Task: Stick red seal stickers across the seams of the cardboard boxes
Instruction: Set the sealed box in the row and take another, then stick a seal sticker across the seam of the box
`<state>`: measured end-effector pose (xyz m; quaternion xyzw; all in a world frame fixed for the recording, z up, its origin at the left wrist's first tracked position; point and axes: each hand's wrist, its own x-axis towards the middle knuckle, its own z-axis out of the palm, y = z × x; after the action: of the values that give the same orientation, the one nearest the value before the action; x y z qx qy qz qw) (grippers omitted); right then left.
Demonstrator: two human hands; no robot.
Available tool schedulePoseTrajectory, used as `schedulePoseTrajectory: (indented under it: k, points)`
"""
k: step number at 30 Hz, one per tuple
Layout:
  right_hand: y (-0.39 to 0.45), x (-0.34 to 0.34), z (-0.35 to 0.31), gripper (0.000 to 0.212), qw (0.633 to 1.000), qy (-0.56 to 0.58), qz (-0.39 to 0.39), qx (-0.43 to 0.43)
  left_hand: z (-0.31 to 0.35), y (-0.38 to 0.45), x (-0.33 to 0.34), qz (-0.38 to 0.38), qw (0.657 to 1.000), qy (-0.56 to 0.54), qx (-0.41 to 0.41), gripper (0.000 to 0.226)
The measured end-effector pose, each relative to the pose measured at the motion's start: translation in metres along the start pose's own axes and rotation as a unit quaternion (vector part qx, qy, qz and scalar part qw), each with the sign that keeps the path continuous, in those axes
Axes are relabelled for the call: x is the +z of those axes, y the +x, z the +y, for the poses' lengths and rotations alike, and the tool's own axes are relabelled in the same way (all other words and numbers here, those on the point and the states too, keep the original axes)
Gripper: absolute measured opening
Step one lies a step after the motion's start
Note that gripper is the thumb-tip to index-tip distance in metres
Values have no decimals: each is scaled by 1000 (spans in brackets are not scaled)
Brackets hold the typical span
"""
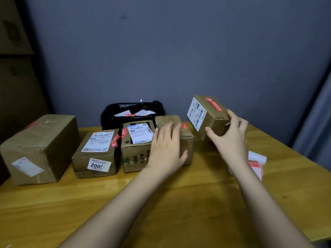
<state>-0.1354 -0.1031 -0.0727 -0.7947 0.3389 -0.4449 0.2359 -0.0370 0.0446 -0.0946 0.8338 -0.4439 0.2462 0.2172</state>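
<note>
Head view: my right hand (231, 135) grips a small cardboard box (208, 116) lifted clear of the wooden table (179, 194), tilted, at the far right. Thumb curls along its near lower edge, fingers wrap its right end. A red seal sticker (214, 104) runs across its top face; a white shipping label covers its left face.

My left hand (167, 149) lies flat, fingers straight and together, on the top and near side of a taped box (184, 140) standing on the table at centre; a red sticker (185, 125) shows at its far right edge.

Just left of it, touching, stands a labelled box (136, 149) with a red seal on its top left. Further left sits a flatter box (96, 154) tagged "3002", a red seal on its right edge. A large box (41, 145) stands at far left.

Behind the row, a black plastic bag (132, 111) holds white and red scraps. A roll of red seal stickers (256, 163) lies on the table at right, partly behind my right forearm.
</note>
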Motion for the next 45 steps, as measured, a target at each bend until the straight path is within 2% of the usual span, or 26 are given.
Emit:
schedulePoseTrajectory:
  k: [8, 12, 20, 28, 32, 35, 37, 41, 43, 45]
  points:
    - [5, 31, 11, 80, 979, -193, -41, -43, -5, 18, 11, -39, 994, 95, 23, 71]
    - [3, 43, 19, 81, 976, -204, -64, -40, -8, 17, 14, -65, 991, 109, 28, 66]
    - [-1, 64, 37, 82, 971, -208, -116, -26, -9, 16, 16, -69, 992, 106, 26, 67]
    - [-4, 64, 42, 86, 940, -324, -83, -64, -12, 14, 16, -78, 992, 92, 28, 70]
    - [-5, 51, 34, 68, 957, -275, -57, -72, -17, 13, 13, -95, 995, 5, 8, 74]
    - [-6, 41, 21, 48, 987, -143, -39, -60, -23, 13, 6, -76, 994, -71, -29, 76]
    - [-8, 40, 10, 41, 996, -44, -60, -51, -27, 15, 2, -71, 992, -79, -62, 78]
    - [-16, 48, -14, 51, 986, 66, -155, -13, -34, 15, -4, -131, 978, -98, -133, 83]
    - [-22, 53, -22, 65, 978, 60, -198, -5, -34, 13, -8, -154, 959, -156, -179, 78]
    - [-31, 58, -27, 79, 977, 46, -208, -3, -32, 11, -12, -158, 948, -182, -208, 68]
